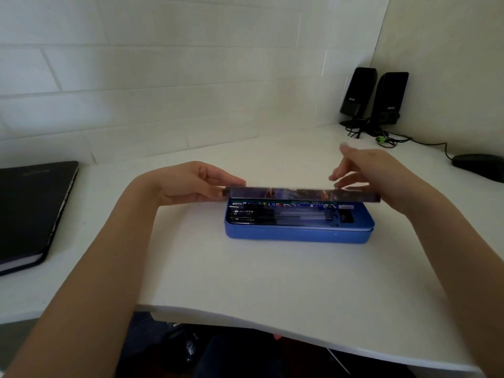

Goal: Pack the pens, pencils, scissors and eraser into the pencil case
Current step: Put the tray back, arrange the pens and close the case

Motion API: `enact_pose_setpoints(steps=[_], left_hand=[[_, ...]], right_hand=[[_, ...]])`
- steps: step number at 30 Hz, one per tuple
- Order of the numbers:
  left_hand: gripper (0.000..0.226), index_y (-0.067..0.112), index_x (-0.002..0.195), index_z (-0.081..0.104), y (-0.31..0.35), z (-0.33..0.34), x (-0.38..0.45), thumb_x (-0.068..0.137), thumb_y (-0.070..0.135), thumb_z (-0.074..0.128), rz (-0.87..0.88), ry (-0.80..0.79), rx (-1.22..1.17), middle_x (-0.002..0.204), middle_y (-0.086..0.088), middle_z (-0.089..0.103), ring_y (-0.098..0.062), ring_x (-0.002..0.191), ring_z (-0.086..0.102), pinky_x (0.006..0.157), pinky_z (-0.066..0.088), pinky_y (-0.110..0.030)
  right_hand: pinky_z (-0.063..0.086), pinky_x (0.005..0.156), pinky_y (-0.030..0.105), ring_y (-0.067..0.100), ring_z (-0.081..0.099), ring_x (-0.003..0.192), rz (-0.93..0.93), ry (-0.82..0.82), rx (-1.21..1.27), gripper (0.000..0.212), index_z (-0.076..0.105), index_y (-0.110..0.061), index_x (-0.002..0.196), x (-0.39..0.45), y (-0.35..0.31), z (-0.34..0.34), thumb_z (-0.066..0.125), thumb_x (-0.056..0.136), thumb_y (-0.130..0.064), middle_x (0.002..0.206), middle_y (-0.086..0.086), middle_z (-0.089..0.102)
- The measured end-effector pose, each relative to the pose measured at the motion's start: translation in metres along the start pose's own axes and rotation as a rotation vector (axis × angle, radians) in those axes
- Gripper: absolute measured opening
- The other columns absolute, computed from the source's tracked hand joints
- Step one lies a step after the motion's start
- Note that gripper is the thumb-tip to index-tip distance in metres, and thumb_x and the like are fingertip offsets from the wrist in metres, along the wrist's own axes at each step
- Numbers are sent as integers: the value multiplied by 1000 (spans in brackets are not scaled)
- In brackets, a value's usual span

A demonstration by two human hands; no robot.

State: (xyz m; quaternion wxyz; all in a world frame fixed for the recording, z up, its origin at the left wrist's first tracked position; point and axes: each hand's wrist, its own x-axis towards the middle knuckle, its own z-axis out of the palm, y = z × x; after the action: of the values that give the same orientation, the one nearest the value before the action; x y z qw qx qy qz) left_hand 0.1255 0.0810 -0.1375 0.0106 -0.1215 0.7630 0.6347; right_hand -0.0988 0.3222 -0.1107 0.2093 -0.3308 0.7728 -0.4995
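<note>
The blue pencil case (298, 234) sat mid-surface (245, 282), pens (253, 215) already lying inside, lid (301, 194) hovering about half shut. Left hand (191, 184) had its grip pinched on the lid's left end. Right hand (365, 170) was at the other end, fingers mostly straight, but too blurry to say if it held anything. I'd guess it's a light, rigid tin, a bit slick, so taking the lid by both short ends seems best.
</note>
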Motion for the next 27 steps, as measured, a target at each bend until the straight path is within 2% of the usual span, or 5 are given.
enact_pose_setpoints(steps=[4,9,19,23,27], left_hand=[[32,16,104,73,7,5,-4,91,-1,48,28,61,-40,125,-1,65,-14,122,57,102,45,-26],[29,22,117,64,10,62,21,96,30,45,7,155,220,120,2,66,-11,109,63,93,48,-21],[59,21,125,52,1,69,30,88,45,13,64,414,996,128,-4,57,-27,123,42,112,18,-40],[65,21,128,52,4,73,25,89,51,9,29,367,1180,136,-3,53,-27,131,39,114,19,-42],[45,14,134,48,28,113,-5,100,33,27,166,349,1259,147,-4,42,-19,138,34,109,18,-23]], right_hand=[[52,80,33,17,65,77,-94,-21,-130,44,64,-14,72,-3,2,11,43,94,-46,87,2,71],[42,66,24,24,63,79,-245,-68,-522,47,67,-10,85,-5,10,33,40,94,-47,82,7,69],[39,61,30,18,52,63,-281,20,-670,41,49,-20,63,-6,19,40,40,95,-44,66,0,55],[44,67,35,23,58,75,-335,112,-747,36,58,-15,80,-20,13,41,38,95,-41,79,3,62],[44,86,37,21,62,102,-449,152,-808,42,63,-27,103,-53,15,52,29,92,-51,102,-4,70]])
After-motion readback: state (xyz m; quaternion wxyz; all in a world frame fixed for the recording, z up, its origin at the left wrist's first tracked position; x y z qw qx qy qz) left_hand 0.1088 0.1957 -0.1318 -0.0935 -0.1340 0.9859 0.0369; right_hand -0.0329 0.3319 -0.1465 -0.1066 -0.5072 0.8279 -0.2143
